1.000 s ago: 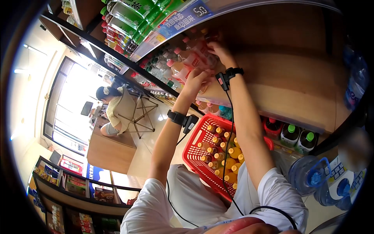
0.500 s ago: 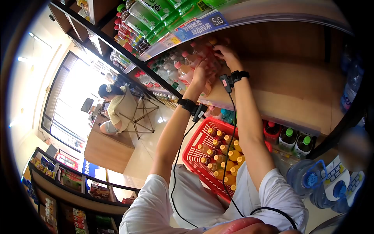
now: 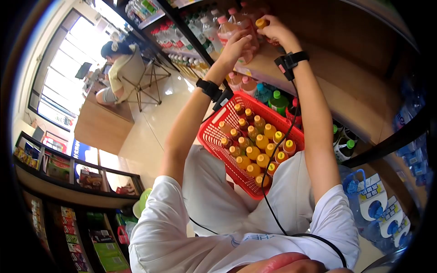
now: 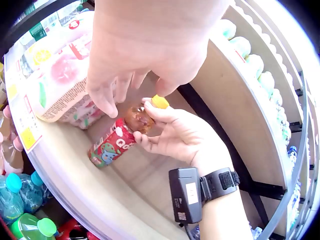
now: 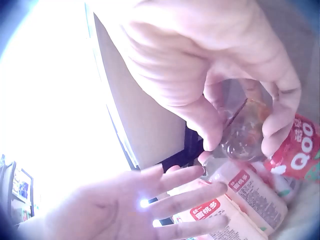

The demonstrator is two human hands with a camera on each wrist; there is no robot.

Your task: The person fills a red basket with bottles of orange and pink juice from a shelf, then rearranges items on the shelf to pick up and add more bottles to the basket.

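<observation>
The right hand (image 3: 280,34) pinches a small bottle with an orange cap (image 3: 261,23) over the shelf. In the left wrist view the fingers of that hand (image 4: 182,132) hold the bottle (image 4: 116,142) near its neck; it has a red label and lies tilted. The right wrist view shows the same red label (image 5: 300,150) beside the fingers. The left hand (image 3: 237,48) is beside pink-labelled bottles (image 3: 227,31), its fingers loosely bent and spread, holding nothing; in the left wrist view it (image 4: 145,55) hangs above the bottle. Whether it touches the pink-labelled bottles I cannot tell.
A red basket (image 3: 214,144) with several orange-capped bottles stands by the person's knees. Lower shelf bottles (image 3: 277,102) stand behind it. Large water bottles (image 3: 364,200) are at the right. Someone sits on a chair (image 3: 132,68) at the left.
The view has shifted, so basket and shelf sit higher in the frame. The left hand has come off the pink-labelled bottles, and the orange-capped bottle now shows clearly in the right hand.
</observation>
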